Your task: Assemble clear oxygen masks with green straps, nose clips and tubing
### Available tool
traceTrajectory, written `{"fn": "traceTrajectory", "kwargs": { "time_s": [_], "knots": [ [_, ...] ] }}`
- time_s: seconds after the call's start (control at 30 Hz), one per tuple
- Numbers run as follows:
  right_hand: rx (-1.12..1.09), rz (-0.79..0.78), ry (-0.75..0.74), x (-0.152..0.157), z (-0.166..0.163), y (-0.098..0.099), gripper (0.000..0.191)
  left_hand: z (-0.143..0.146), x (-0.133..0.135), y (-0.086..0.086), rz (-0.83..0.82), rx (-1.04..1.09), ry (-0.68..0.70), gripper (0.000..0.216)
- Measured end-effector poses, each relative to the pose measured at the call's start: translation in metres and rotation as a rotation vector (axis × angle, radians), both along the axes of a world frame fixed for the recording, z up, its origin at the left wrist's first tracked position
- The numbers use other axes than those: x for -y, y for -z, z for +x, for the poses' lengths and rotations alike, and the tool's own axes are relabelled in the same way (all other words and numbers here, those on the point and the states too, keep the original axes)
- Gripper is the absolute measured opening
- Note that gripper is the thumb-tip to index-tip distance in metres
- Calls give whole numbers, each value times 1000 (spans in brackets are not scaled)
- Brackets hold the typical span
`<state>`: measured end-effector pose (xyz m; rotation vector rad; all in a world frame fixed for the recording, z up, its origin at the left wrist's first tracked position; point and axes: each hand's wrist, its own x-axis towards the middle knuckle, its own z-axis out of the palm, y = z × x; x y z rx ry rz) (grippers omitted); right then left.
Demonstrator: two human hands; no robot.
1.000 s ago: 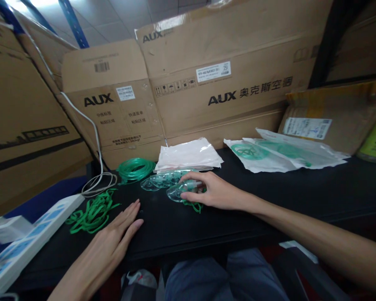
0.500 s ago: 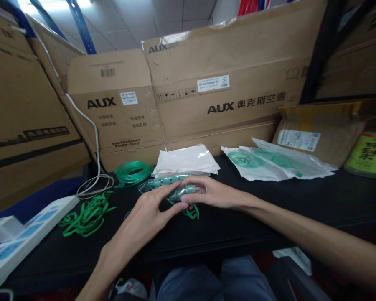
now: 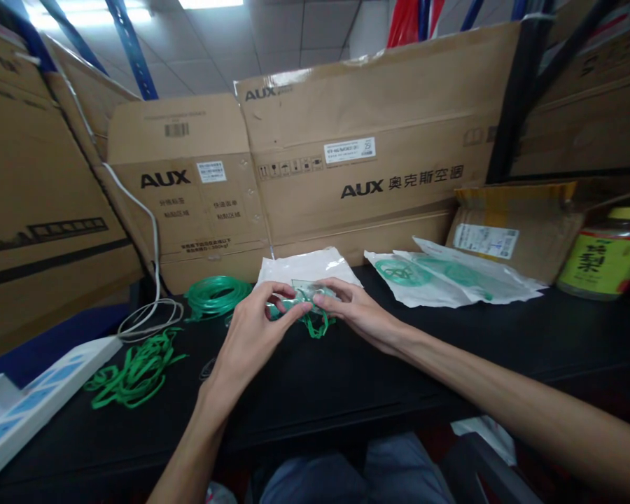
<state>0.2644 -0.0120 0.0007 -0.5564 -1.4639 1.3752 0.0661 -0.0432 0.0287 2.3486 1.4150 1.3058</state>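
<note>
Between my two hands is a clear green-tinted oxygen mask [image 3: 290, 304], raised a little above the black table. My left hand [image 3: 253, 323] pinches it from the left, thumb and fingers closed on its edge. From the other side my right hand [image 3: 361, 316] grips it, thumb tip close to the left thumb. A green elastic strap [image 3: 318, 327] hangs in a loop below the fingertips. Fingers cover much of the mask. Behind it lie white paper-backed pouches [image 3: 315, 260].
Left of my hands are coiled green tubing [image 3: 216, 297], a heap of green elastic straps [image 3: 136, 371] and a white power strip [image 3: 50, 381]. To the right lie packaged pouches with green tubing [image 3: 446, 276], a small carton [image 3: 509, 227] and a yellow-labelled jar [image 3: 606, 255]. Large AUX cartons [image 3: 388, 105] stand behind.
Both hands have lifted slightly, turning the mask so its clear connector no longer shows. More of the green strap hangs down in a loop. The view has tilted upward a little.
</note>
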Motion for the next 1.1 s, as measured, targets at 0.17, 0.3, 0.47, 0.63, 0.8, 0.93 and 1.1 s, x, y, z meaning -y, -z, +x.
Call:
{"fn": "traceTrajectory", "kwargs": {
  "time_s": [0.17,0.3,0.47,0.63,0.8,0.93,1.1],
  "knots": [
    [17,-75,-106,1,1,2,41,-2,1,-3,-25,-129,190,15],
    [138,-22,-213,2,4,0,39,-6,1,-4,-52,-196,244,17],
    [200,83,-178,-2,5,0,38,-8,-1,-3,-5,-264,216,15],
    [251,143,-91,-7,6,1,33,-9,-6,1,40,-309,155,14],
    [307,155,15,-4,9,-5,38,-15,-9,1,31,-315,39,14],
    [324,123,79,-1,10,-11,34,-19,-7,-1,22,-315,-103,15],
    [312,86,77,0,9,-12,31,-12,-5,-1,-6,-311,-100,17]
  ]
}}
